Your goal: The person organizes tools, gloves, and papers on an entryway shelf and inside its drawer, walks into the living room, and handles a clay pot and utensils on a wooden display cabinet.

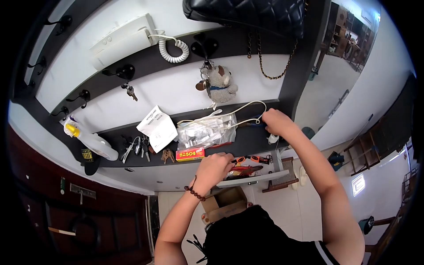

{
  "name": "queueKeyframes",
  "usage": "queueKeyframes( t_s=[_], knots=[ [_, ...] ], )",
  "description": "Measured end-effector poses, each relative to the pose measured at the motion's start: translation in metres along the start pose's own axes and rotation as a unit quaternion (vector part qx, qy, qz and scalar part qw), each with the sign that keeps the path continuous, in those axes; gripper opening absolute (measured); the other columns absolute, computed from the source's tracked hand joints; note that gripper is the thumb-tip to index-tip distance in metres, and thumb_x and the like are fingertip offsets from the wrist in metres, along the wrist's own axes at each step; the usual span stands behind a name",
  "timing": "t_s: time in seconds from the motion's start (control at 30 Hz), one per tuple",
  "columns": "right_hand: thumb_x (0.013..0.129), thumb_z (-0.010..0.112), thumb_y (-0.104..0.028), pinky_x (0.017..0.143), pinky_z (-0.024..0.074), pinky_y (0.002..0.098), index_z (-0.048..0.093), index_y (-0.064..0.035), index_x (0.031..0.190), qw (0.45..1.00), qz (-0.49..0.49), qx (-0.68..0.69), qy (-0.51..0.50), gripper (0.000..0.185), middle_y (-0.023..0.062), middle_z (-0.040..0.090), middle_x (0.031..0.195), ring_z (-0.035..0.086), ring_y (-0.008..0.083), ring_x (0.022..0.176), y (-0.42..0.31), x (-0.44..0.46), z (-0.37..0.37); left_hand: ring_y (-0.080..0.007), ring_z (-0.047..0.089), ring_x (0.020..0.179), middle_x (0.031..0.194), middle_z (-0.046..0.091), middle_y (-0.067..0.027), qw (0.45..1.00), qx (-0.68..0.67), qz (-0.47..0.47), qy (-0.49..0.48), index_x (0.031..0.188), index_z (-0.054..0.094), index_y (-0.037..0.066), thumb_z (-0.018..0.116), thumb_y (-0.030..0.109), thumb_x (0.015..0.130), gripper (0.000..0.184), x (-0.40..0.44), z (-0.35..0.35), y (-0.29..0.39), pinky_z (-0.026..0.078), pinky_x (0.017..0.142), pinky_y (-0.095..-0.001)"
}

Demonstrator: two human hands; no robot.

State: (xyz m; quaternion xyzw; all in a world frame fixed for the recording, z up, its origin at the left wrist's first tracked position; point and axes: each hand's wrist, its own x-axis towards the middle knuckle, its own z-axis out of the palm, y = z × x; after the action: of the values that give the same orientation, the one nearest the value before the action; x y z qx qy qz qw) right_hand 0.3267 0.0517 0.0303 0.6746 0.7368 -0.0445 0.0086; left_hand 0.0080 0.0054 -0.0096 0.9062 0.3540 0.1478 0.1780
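My right hand is closed at the right end of the dark shelf, at the loop of a white cable; its fingertips are partly hidden. The cable runs left over clear plastic bags. My left hand, a beaded bracelet on its wrist, is at the left end of an open drawer. Its fingers are curled, and what they hold, if anything, is hidden. Inside the drawer lie an orange and black tool and red-handled tools. A red and yellow box is beside my left hand.
On the shelf are a white paper, keys and a spray bottle. Above hang an intercom handset, a plush keychain and a black quilted bag. A cardboard box stands on the floor below.
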Motion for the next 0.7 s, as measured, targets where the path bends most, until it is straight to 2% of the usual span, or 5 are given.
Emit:
queueKeyframes(
  t_s=[0.13,0.3,0.47,0.57,0.7],
  knots=[
    [0.078,0.084,-0.001,0.091,0.0659,0.0505,0.081,0.0015,0.098,0.999,-0.02,-0.042,0.011,0.019,0.0243,0.08,0.105,0.079,0.0417,0.105,-0.002,0.011,0.011,-0.0364,0.077,0.09,0.1,0.08,-0.0126,1.0,-0.01,0.0,0.003,0.109,0.079,0.008,0.075,0.027,0.101,0.02,-0.002,0.002,0.001,0.062,0.077,-0.048],
    [0.085,0.084,-0.01,0.09,0.0645,0.0504,0.081,-0.0015,0.095,0.992,-0.097,-0.08,-0.005,0.013,0.0232,0.08,0.099,0.079,0.0412,0.104,0.003,0.015,-0.007,-0.0359,0.077,0.09,0.097,0.08,-0.0127,1.0,-0.017,-0.001,0.008,0.109,0.079,0.008,0.077,0.028,0.1,0.022,-0.006,0.002,-0.003,0.061,0.076,-0.0474],
    [0.091,0.081,-0.018,0.088,0.0606,0.0535,0.081,-0.0018,0.095,0.989,-0.135,-0.054,0.006,0.017,0.0208,0.08,0.098,0.078,0.0427,0.099,0.009,0.01,-0.037,-0.0386,0.077,0.093,0.101,0.079,-0.0148,0.999,-0.046,-0.018,-0.017,0.112,0.079,0.007,0.077,0.025,0.098,0.023,-0.002,-0.004,-0.002,0.062,0.078,-0.0496],
    [0.092,0.077,-0.017,0.087,0.06,0.0537,0.08,-0.0029,0.095,0.979,-0.18,-0.092,0.037,0.015,0.0197,0.079,0.096,0.076,0.0421,0.1,0.013,0.011,-0.052,-0.0336,0.076,0.084,0.095,0.081,-0.0108,0.996,-0.084,0.016,0.017,0.111,0.079,0.006,0.08,0.027,0.099,0.024,0.004,-0.004,-0.003,0.06,0.073,-0.0435],
    [0.091,0.077,-0.016,0.089,0.0598,0.0528,0.081,-0.0037,0.095,0.979,-0.181,-0.087,0.022,0.013,0.0185,0.08,0.099,0.075,0.0407,0.103,0.007,0.002,-0.079,-0.0309,0.075,0.081,0.107,0.08,-0.0152,0.989,-0.141,-0.013,0.035,0.119,0.078,0.001,0.082,0.025,0.098,0.032,0.01,-0.008,-0.003,0.06,0.076,-0.0409]
  ],
)
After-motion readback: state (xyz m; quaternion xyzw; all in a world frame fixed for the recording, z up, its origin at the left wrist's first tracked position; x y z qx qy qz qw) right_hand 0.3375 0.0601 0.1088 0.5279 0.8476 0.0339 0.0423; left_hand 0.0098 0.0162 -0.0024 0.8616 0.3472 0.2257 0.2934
